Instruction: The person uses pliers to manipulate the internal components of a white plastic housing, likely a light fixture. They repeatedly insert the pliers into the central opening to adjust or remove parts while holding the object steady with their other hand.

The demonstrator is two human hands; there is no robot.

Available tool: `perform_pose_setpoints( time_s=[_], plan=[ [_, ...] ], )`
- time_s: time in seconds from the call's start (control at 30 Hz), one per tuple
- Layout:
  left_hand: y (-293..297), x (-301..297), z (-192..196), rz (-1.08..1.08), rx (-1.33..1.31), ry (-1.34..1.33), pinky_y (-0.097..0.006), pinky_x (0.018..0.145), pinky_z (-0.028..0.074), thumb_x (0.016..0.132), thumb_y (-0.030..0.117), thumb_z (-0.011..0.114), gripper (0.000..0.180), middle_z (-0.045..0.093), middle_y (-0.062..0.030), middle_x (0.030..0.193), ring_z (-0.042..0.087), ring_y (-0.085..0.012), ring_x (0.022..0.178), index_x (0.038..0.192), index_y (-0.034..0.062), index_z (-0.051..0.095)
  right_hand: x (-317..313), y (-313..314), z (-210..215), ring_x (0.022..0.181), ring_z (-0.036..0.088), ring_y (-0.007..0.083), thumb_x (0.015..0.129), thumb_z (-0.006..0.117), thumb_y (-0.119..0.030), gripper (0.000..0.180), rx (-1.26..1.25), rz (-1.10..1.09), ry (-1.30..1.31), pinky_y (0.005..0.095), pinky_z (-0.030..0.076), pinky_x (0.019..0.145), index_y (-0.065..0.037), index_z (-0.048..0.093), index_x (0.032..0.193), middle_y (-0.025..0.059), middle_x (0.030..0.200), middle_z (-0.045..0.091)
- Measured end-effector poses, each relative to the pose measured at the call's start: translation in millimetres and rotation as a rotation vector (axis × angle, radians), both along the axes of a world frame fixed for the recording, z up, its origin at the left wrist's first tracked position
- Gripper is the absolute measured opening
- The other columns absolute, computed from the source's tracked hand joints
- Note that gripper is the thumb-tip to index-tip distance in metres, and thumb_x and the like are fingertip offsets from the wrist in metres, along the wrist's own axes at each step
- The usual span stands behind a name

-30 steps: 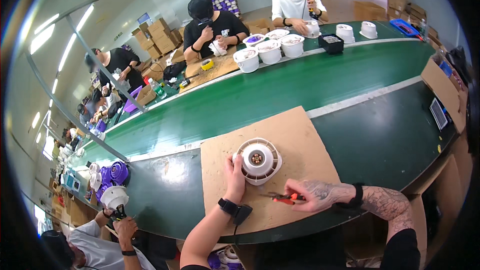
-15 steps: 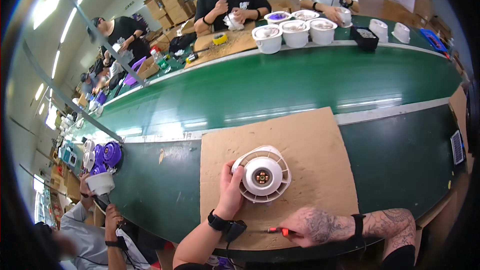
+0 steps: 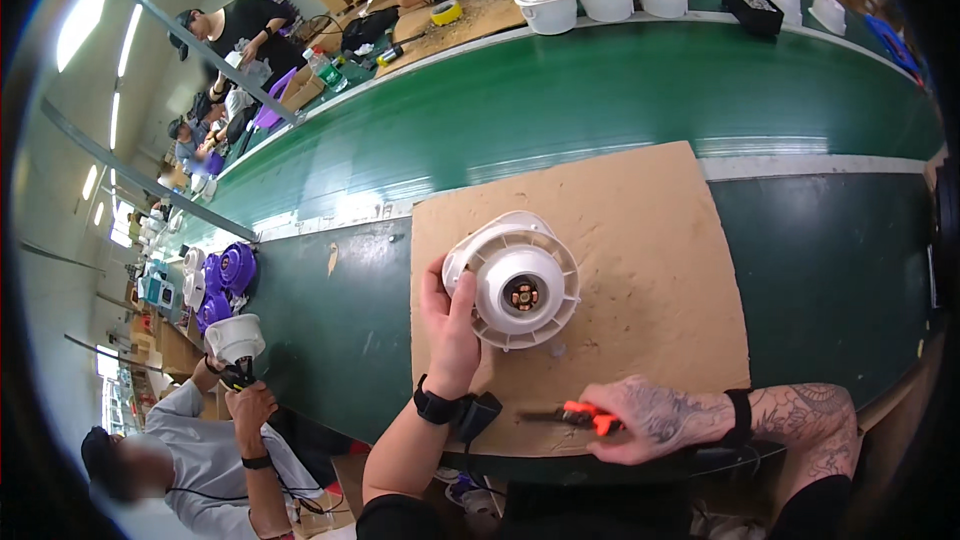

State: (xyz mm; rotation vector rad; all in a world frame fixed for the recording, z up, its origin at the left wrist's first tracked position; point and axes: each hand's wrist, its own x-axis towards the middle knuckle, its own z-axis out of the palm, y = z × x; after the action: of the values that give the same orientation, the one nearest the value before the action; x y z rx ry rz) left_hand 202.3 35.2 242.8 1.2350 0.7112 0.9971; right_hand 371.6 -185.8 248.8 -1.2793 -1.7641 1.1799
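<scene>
My left hand (image 3: 455, 325) grips the left rim of a round white plastic motor housing (image 3: 490, 235), thumb on top. A ring of ribs runs around its raised hub, and copper coils (image 3: 524, 294) show in the central hole. It is at the middle of a cardboard sheet (image 3: 660, 240). Lower right, over the sheet's near edge, my right hand (image 3: 640, 418) is closed on red-handled pliers (image 3: 592, 414). Their dark, slim jaws point left and are apart from the housing. My fingers partly hide the handles.
A green conveyor belt (image 3: 620, 105) runs beyond the dark green table (image 3: 820, 250). Across it stand white tubs (image 3: 607, 2), a black box (image 3: 752, 12) and co-workers. At left are purple housings (image 3: 236, 268) and a person holding a white part (image 3: 236, 339) with a tool.
The view has shifted, and the housing has tilted, its hub opening turned more toward me. The pliers in my right hand have turned, showing more of their handles and jaws.
</scene>
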Motion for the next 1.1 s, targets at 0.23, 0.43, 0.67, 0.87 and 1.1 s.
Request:
perform_pose_setpoints(
  time_s=[0.23, 0.43, 0.67, 0.87, 1.1],
  plan=[
    [-10.0, -5.5, 12.6, 0.098, 0.387, 0.104, -0.035, 0.105, 0.047, 0.103, 0.016, 0.063, 0.047, 0.060, -0.0123, 0.130, 0.059, -0.0182, 0.119, 0.142, -0.0049, 0.047, 9.5, 5.3, -0.3, 0.073, 0.065, 0.0203, 0.084, 0.080, -0.022, 0.032, -0.212, -0.139, 0.240, 0.0363, 0.053, 0.069, -0.005, 0.058, 0.102, 0.0050, 0.079, 0.063],
    [-20.1, -14.2, 13.3, 0.218, 0.658, 0.162, -0.037, 0.106, 0.045, 0.096, 0.034, 0.073, 0.070, 0.056, -0.0154, 0.132, 0.056, -0.0219, 0.120, 0.144, -0.0071, 0.043, 13.8, 8.3, -2.6, 0.081, 0.061, 0.0199, 0.085, 0.078, -0.031, 0.035, -0.422, -0.221, 0.295, 0.0367, 0.051, 0.078, -0.005, 0.062, 0.103, 0.0073, 0.085, 0.063],
    [-28.5, -19.2, 21.4, 0.287, 0.822, 0.188, -0.039, 0.102, 0.052, 0.098, 0.042, 0.070, 0.074, 0.057, -0.0172, 0.134, 0.060, -0.0251, 0.122, 0.146, -0.0056, 0.040, 13.4, 6.9, 11.8, 0.083, 0.068, 0.0330, 0.084, 0.071, -0.031, 0.035, -0.347, -0.197, 0.234, 0.0433, 0.052, 0.077, -0.002, 0.059, 0.098, 0.0158, 0.084, 0.066],
    [-36.2, -18.9, 55.2, 0.269, 0.816, 0.299, -0.038, 0.104, 0.047, 0.095, 0.040, 0.075, 0.077, 0.058, -0.0183, 0.131, 0.059, -0.0251, 0.120, 0.144, -0.0090, 0.043, 16.8, 7.2, 10.1, 0.084, 0.070, 0.0339, 0.082, 0.071, -0.031, 0.043, -0.361, -0.151, 0.251, 0.0433, 0.053, 0.078, 0.001, 0.063, 0.109, 0.0178, 0.084, 0.068],
    [-48.1, -12.5, 78.1, 0.200, 0.866, 0.382, -0.037, 0.104, 0.047, 0.093, 0.029, 0.079, 0.069, 0.059, -0.0169, 0.130, 0.059, -0.0235, 0.119, 0.142, -0.0078, 0.047, 18.4, 2.0, 8.9, 0.081, 0.066, 0.0278, 0.077, 0.080, -0.037, 0.049, -0.295, -0.132, 0.308, 0.0394, 0.051, 0.073, -0.001, 0.058, 0.100, 0.0121, 0.084, 0.064]
  ],
)
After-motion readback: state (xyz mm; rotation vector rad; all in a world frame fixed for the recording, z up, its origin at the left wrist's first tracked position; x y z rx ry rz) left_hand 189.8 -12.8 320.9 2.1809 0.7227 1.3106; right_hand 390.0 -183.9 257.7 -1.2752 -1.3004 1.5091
